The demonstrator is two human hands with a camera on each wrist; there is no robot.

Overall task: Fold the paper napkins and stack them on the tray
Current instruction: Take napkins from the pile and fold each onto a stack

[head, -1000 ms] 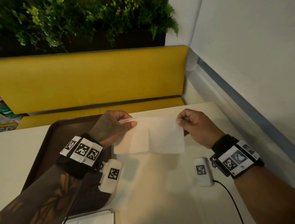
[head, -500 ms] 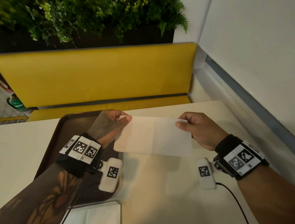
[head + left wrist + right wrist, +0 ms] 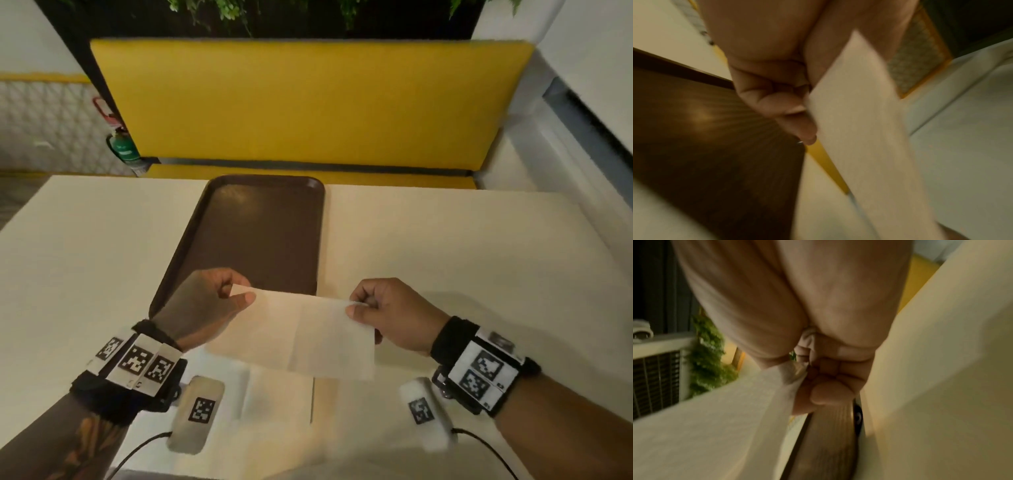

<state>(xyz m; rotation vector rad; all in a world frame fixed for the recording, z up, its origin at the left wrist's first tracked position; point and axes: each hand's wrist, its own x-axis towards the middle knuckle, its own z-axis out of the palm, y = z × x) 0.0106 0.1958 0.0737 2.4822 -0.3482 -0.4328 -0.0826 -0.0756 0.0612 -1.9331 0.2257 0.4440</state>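
A white paper napkin [image 3: 294,335] hangs spread in the air between my hands, above the near table edge. My left hand [image 3: 219,301] pinches its upper left corner with thumb and curled fingers, and the wrist view shows the napkin [image 3: 863,129] running along that hand [image 3: 785,97]. My right hand [image 3: 383,308] pinches the upper right corner; its wrist view shows the napkin [image 3: 725,418] bunched at that hand's [image 3: 818,374] fingertips. The brown tray [image 3: 260,233] lies beyond my hands with nothing on it. More white napkins [image 3: 277,397] lie flat on the table under the held one.
The cream table [image 3: 445,253] spreads to both sides of the tray. A yellow bench backrest [image 3: 308,102] stands behind the table, with a white wall [image 3: 589,68] at the right. A green bottle [image 3: 123,150] sits beyond the far left corner.
The view has tilted down and both hands with the napkin have come nearer, off the tray's near end. The napkin hangs lower and the whole tray now shows.
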